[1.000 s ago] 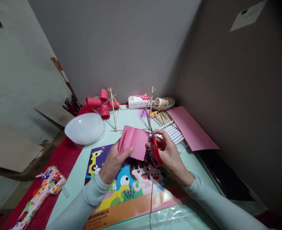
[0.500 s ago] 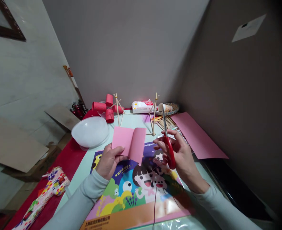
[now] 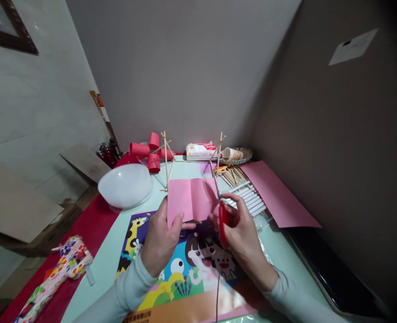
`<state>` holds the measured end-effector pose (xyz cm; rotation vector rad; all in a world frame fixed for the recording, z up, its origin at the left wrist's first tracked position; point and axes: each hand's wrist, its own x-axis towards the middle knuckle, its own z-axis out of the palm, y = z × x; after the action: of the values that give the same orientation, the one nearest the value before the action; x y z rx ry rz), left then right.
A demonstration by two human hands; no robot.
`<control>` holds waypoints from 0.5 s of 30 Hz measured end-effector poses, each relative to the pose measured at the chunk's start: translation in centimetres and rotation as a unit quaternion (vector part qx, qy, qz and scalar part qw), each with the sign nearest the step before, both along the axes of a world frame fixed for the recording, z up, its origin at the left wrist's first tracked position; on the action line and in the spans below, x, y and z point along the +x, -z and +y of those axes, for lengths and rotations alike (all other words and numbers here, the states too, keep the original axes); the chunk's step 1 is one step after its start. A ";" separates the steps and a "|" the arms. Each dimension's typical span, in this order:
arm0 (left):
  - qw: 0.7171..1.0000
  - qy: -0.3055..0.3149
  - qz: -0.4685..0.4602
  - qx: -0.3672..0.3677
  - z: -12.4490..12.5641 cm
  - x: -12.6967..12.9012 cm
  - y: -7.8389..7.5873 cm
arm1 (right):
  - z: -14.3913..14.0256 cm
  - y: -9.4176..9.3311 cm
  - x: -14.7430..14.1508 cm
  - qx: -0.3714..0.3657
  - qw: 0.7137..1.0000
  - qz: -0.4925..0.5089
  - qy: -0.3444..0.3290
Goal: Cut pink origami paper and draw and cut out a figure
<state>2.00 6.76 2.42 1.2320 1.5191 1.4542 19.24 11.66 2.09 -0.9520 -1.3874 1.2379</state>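
My left hand (image 3: 165, 235) pinches the lower left part of a small pink sheet of paper (image 3: 181, 197), thumb in front. A crease runs down the paper's middle, and its two halves are spread nearly flat. In my right hand (image 3: 244, 229) is a pair of red-handled scissors (image 3: 223, 224), blades pointing up along the paper's right edge. Whether the blades touch the paper I cannot tell. Below both hands lies a colourful cartoon-printed mat (image 3: 181, 278). Behind the paper stands a frame of thin wooden sticks (image 3: 166, 161).
Red paper tubes (image 3: 154, 162) and a white plastic bowl (image 3: 126, 186) are at the left. Markers (image 3: 252, 199), wooden sticks (image 3: 234, 176), a paper cup (image 3: 232, 154) and a larger pink sheet (image 3: 279, 193) lie right. A tissue pack (image 3: 200, 151) sits at the back.
The paper has opened out flatter and shifted slightly right. My right hand has brought the scissors left and down to the paper's right edge.
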 end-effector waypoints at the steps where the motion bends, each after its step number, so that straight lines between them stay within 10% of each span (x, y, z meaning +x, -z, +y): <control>1: 0.995 0.058 -0.082 -0.018 -0.1 0.1 0.0 | 0.3 -0.2 0.2 0.002 1.000 0.010 0.011; 7: 0.947 0.166 -0.262 -0.085 0.2 -2.3 -1.8 | 1.7 -1.6 1.5 -0.092 0.995 0.046 -0.012; 12: 0.998 0.012 -0.061 0.004 0.8 -6.5 -3.5 | 1.6 -0.7 1.8 0.015 0.995 -0.089 -0.046; 15: 0.998 0.050 0.024 -0.020 0.8 -6.3 -3.2 | 0.8 -0.1 1.5 0.079 0.981 -0.158 -0.082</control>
<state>-4.28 7.51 5.60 1.3089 1.4883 1.3328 20.71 12.49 2.22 -0.9677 -1.8176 1.1073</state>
